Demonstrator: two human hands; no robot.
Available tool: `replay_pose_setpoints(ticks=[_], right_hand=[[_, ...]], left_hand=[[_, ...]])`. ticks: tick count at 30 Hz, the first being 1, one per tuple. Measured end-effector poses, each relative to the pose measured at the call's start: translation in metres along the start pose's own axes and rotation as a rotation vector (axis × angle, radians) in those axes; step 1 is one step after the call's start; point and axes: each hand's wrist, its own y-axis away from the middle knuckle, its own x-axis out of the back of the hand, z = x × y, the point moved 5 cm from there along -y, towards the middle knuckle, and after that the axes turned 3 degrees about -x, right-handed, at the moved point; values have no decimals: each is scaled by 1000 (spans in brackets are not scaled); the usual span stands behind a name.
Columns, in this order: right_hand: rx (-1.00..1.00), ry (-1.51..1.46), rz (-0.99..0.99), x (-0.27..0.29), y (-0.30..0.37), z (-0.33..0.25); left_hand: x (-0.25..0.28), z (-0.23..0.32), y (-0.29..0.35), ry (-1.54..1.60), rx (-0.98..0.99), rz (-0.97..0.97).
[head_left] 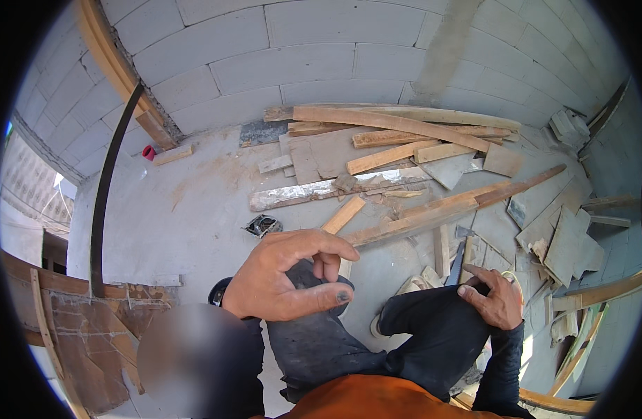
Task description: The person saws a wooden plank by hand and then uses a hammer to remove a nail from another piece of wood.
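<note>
My left hand (pixel 293 272) hovers over my left knee, with a dark band at the wrist. Its thumb and index finger stand apart, the other fingers curl loosely, and nothing is held. My right hand (pixel 495 299) rests on my right knee, thumb and index finger parted, with no object visible in it. Just beyond the right hand lie a thin wood strip (pixel 467 257) and a dark bluish blade-like piece (pixel 456 265), its kind unclear. A short wood block (pixel 343 214) lies past the left hand, beside a small dark crumpled object (pixel 262 225).
Timber boards (pixel 419 129) are piled along the grey block wall (pixel 293 63). Long planks (pixel 433 213) cross the floor ahead. Broken tile or board pieces (pixel 565 237) lie at right. A dark upright bar (pixel 106 195) and a red cup-like object (pixel 148 152) are at left.
</note>
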Motion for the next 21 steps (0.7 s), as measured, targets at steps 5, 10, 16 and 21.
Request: replay_pose_setpoints(ticks=[5,10,16,21], right_hand=[[50,-100,59,0,1,11],[7,-7,266,-14,-19,28],[-153,-44,177,5,-46,48],[-189,14,174,8,-69,68]], left_hand=[[41,-173,-47,-23,572,-165],[64,-336,-117,-755,559,-377],[76,-507,-241,-1204,541,-384],[84,-612,-306,-1361,635,-256]])
